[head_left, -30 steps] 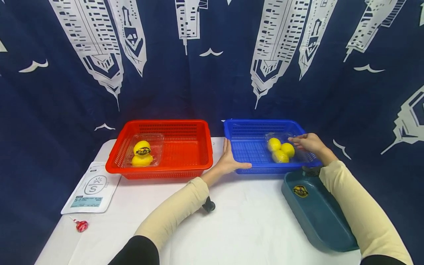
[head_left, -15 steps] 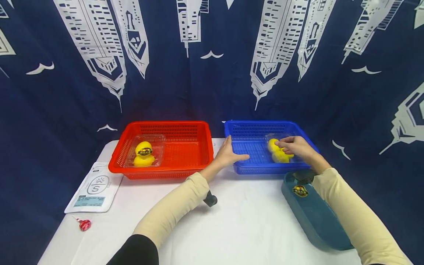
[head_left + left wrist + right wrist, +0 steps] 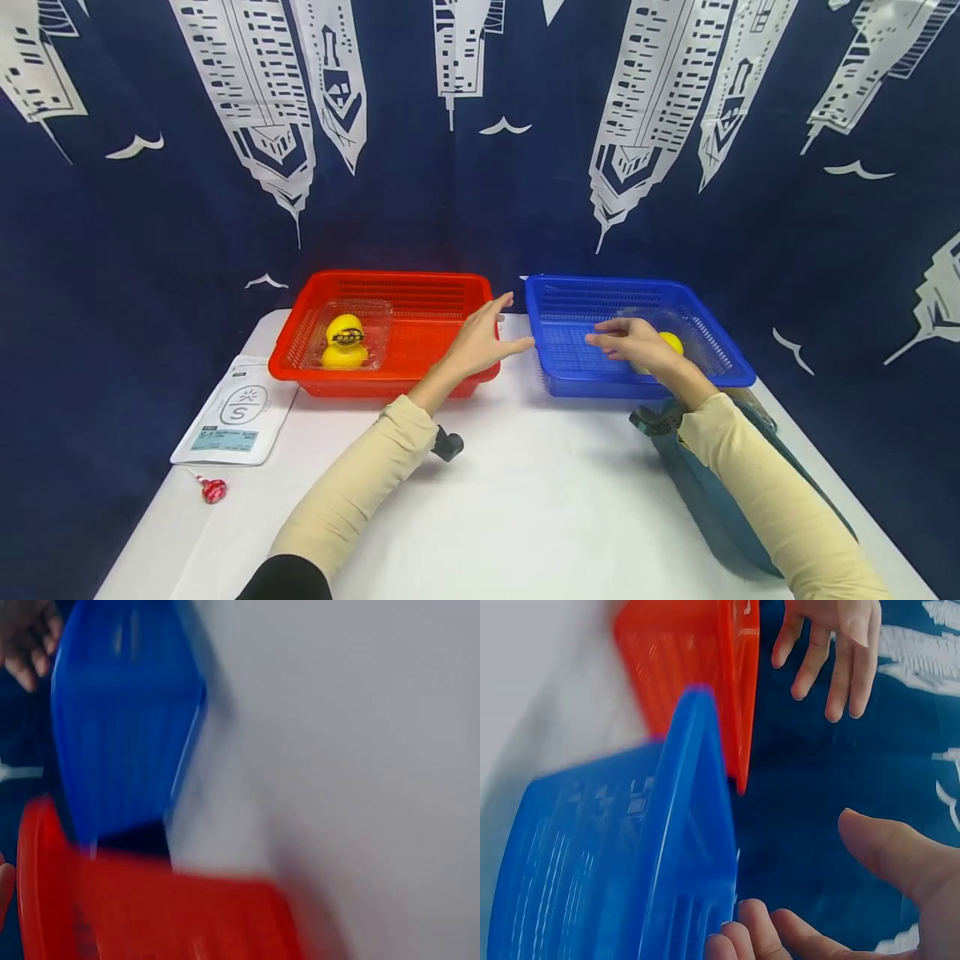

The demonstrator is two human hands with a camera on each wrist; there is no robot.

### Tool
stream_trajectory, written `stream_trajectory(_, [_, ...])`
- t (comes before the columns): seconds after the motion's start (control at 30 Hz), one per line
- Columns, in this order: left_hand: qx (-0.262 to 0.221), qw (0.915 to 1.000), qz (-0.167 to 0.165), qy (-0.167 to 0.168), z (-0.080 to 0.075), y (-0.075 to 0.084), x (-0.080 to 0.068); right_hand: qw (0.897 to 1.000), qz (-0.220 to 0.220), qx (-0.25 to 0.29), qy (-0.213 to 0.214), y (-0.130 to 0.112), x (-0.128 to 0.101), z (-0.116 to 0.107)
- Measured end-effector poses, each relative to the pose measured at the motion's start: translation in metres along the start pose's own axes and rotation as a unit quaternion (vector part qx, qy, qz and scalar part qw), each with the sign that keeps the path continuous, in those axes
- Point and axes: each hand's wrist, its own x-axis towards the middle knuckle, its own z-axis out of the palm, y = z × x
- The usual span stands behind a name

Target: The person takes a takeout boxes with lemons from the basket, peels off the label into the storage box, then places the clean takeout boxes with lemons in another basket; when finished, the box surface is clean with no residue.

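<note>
My left hand is over the right end of the red basket, fingers spread and holding nothing. In the head view my right hand hovers over the blue basket, its fingers loosely bent and thumb apart. The right wrist view shows nothing between that thumb and the fingers. Behind the right hand, a clear plastic punnet in the blue basket holds yellow lemons, mostly hidden. Another clear punnet, with lemons and a black label, lies in the red basket's left half.
A dark teal tub stands at the right, partly under my right forearm. At the left lie a white pouch and a red-wrapped lollipop on the white table. A navy printed curtain hangs behind the baskets.
My left hand has left the blue basket's left end and moved left to the red one. The right hand has come away from the punnet's right side, leftward across the lemons. The head view has shifted slightly.
</note>
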Motion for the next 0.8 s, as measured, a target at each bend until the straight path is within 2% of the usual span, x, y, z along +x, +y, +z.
stream_trajectory(0.13, [0.021, 0.9997, -0.006, 0.014, -0.027, -0.014, -0.014, 1.0, -0.01, 0.015, -0.015, -0.014, 0.004, 0.015])
stream_trajectory(0.27, [0.041, 0.999, -0.018, 0.008, -0.049, -0.025, -0.03, 0.999, -0.013, 0.02, -0.021, -0.027, 0.009, 0.032])
stream_trajectory(0.47, [0.072, 0.9955, -0.06, 0.015, -0.086, -0.042, -0.057, 0.998, -0.03, 0.039, -0.038, -0.043, 0.019, 0.059])
stream_trajectory(0.63, [0.112, 0.9901, -0.072, 0.046, -0.119, -0.065, -0.083, 0.997, -0.042, 0.056, -0.042, -0.055, 0.023, 0.076])
stream_trajectory(0.8, [0.141, 0.9816, -0.098, 0.083, -0.153, -0.094, -0.114, 0.995, -0.054, 0.063, -0.059, -0.065, 0.025, 0.09])
